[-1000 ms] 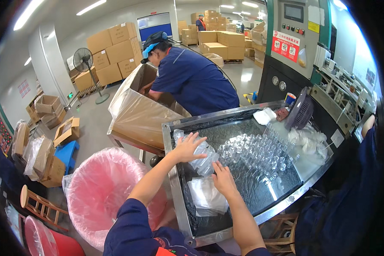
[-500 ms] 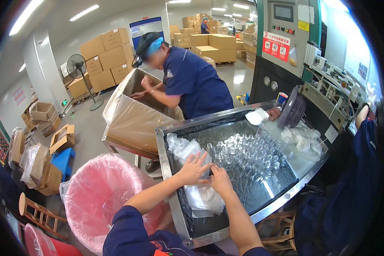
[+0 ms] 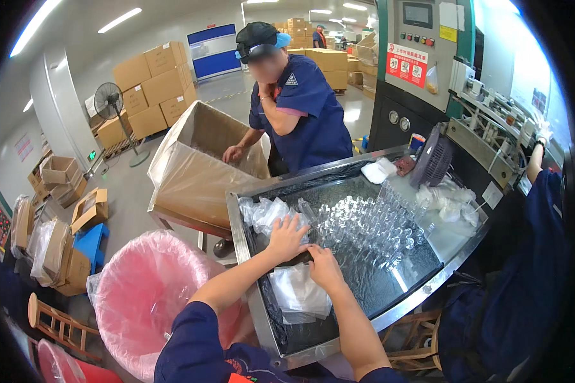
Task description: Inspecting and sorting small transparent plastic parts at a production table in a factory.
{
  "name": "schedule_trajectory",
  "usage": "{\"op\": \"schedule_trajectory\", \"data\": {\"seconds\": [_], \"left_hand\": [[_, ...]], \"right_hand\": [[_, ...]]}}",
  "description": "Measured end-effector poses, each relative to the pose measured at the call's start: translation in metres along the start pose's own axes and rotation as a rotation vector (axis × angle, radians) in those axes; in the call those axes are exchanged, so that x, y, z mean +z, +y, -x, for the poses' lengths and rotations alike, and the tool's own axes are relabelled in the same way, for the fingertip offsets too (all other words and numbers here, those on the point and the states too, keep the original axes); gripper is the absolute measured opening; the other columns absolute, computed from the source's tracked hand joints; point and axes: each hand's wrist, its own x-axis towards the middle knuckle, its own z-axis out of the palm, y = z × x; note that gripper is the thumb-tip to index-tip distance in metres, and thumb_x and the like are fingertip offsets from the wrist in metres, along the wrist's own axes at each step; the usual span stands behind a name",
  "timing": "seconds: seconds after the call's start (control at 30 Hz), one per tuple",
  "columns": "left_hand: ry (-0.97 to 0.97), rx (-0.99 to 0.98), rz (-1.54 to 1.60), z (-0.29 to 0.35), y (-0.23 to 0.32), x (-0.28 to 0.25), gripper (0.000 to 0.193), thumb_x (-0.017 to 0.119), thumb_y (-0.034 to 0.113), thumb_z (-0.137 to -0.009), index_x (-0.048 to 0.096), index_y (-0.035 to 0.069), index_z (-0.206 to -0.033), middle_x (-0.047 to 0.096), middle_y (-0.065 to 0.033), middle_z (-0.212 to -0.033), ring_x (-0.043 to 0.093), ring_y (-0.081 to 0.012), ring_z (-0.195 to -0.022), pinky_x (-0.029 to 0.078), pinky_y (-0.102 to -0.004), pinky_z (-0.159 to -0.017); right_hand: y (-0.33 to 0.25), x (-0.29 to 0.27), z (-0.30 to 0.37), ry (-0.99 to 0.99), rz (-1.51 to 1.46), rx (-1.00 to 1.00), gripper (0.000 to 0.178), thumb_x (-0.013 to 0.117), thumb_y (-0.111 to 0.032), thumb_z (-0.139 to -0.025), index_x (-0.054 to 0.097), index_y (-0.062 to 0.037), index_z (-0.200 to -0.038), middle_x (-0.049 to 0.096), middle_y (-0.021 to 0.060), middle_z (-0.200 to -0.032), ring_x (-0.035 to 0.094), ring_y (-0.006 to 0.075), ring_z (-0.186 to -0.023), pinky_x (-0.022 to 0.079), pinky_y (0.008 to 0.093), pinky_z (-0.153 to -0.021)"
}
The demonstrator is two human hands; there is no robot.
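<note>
My left hand (image 3: 286,240) lies palm down with its fingers spread, at the near edge of a crumpled heap of clear plastic bags (image 3: 262,214). My right hand (image 3: 326,268) is beside it, fingers bent together and fingertips close to the left thumb; what they hold, if anything, is hidden. Below both hands is a flat stack of clear bags (image 3: 295,295). Beyond the left fingertips, a clear tube-like piece (image 3: 306,209) lies apart from a large group of small clear plastic pieces (image 3: 370,226) with rounded ends. All rest on a black-lined, metal-rimmed table (image 3: 421,295).
A pink-lined bin (image 3: 153,300) stands left of the table. Behind it, a co-worker (image 3: 306,121) leans by a large plastic-lined carton (image 3: 191,172). At the right are a purple fan (image 3: 433,158), a machine (image 3: 421,70) and another person's arm (image 3: 540,159). Wooden stools (image 3: 415,341) stand underneath.
The co-worker has straightened up, one hand raised to the face and the other still at the carton. My hands stay close together over the bags, slightly shifted, and the whole view has tilted a little.
</note>
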Motion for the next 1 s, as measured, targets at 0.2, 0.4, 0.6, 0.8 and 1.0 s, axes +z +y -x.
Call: {"op": "schedule_trajectory", "data": {"seconds": [0.2, 0.4, 0.6, 0.8, 1.0], "left_hand": [[0.044, -0.095, 0.01, -0.015, 0.001, 0.012, 0.063, 0.06, 0.056, -0.081, 0.052, 0.019, -0.131, 0.044, -0.0192, -0.138, 0.042, -0.0396, -0.125, 0.029, -0.0567, -0.1], [-0.064, -0.272, 0.065, -0.03, -0.003, 0.005, 0.069, 0.063, 0.055, -0.08, 0.048, 0.015, -0.134, 0.036, -0.0206, -0.144, 0.033, -0.0383, -0.133, 0.025, -0.0581, -0.103], [0.133, -0.229, 0.28, 0.017, 0.049, -0.053, 0.06, 0.072, 0.031, -0.08, 0.049, 0.01, -0.131, 0.036, -0.0246, -0.143, 0.04, -0.0376, -0.13, 0.034, -0.0515, -0.101], [-0.051, -0.4, 1.055, 0.085, 0.073, -0.06, 0.039, 0.073, 0.007, -0.077, 0.053, 0.002, -0.11, 0.066, -0.0129, -0.089, 0.066, -0.0152, -0.069, 0.053, -0.0276, -0.06], [0.077, -0.715, 1.358, 0.097, 0.081, -0.077, 0.031, 0.073, 0.006, -0.077, 0.053, 0.001, -0.101, 0.063, -0.0073, -0.077, 0.062, -0.0096, -0.064, 0.051, -0.0263, -0.055]], "right_hand": [[0.004, 0.007, 0.002, 0.021, 0.023, -0.003, 0.043, 0.064, -0.002, -0.077, 0.055, 0.0013, -0.118, 0.055, 0.019, -0.126, 0.054, 0.0384, -0.108, 0.045, 0.0429, -0.096], [-0.002, 0.007, -0.002, -0.012, 0.047, -0.008, 0.041, 0.056, -0.003, -0.079, 0.056, 0.0027, -0.12, 0.056, 0.0171, -0.128, 0.053, 0.0349, -0.111, 0.045, 0.0411, -0.097], [-0.003, -0.011, 0.005, 0.081, 0.016, 0.013, 0.019, 0.061, -0.004, -0.079, 0.066, -0.0022, -0.098, 0.067, 0.0183, -0.097, 0.063, 0.0365, -0.088, 0.051, 0.0441, -0.079], [-0.006, -0.023, -0.003, 0.513, -0.135, -0.043, 0.014, 0.059, -0.006, -0.082, 0.068, -0.0051, -0.092, 0.068, 0.0165, -0.082, 0.065, 0.0352, -0.071, 0.053, 0.0416, -0.063], [0.001, -0.065, 0.003, 0.893, -0.241, 0.195, 0.012, 0.058, -0.002, -0.083, 0.067, -0.0023, -0.092, 0.063, 0.0124, -0.067, 0.062, 0.0221, -0.056, 0.047, 0.0339, -0.053]]}}
